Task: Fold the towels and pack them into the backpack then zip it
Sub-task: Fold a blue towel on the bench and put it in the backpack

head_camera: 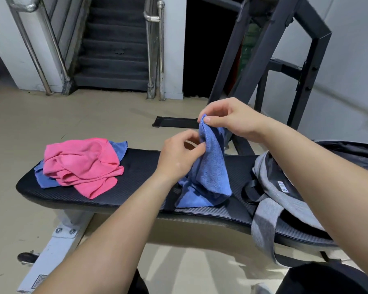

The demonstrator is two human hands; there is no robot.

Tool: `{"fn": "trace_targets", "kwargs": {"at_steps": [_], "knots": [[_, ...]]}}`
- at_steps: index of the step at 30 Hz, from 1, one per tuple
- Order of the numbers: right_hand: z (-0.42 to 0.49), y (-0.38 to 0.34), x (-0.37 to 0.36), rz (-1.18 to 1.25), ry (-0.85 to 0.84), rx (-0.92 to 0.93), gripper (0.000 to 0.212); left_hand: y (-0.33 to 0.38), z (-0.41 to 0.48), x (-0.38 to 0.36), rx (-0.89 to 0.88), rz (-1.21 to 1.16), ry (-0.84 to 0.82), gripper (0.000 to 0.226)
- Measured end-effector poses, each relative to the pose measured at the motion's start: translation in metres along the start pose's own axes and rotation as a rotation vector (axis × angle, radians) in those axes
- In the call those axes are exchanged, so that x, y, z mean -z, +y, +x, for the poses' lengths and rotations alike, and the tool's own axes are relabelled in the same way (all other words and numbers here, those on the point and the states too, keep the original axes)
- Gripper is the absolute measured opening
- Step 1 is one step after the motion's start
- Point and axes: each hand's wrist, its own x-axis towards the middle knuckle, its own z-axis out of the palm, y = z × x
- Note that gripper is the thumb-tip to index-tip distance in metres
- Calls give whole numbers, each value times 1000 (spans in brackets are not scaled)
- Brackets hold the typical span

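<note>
One blue towel [210, 166] held up over mid bench [136, 168]: right hand [227, 117] pinching its top corner, left hand [177, 154] gripping an edge. At left, one pink towel [83, 166] heaped over a second blue towel [45, 180]. At right, one grey backpack [270, 187].

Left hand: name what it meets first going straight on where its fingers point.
The left hand meets the blue towel at once: its fingertips seem to pinch the cloth hanging from the right hand.
</note>
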Motion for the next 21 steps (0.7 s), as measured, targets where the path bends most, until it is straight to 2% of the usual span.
{"fn": "trace_targets", "kwargs": {"at_steps": [3,8,13,21], "knots": [[-2,1,4,-50,50,-10,12,3,-1,0,38,-141,-14,11],[-8,6,3,-16,61,-20,8,5,0,1,-3,-84,121,19],[-11,8,-3,1,67,-20,6,5,-2,-3,17,-113,95,9],[-16,13,0,67,26,-21,9,-3,4,10,40,-193,22,11]]}}
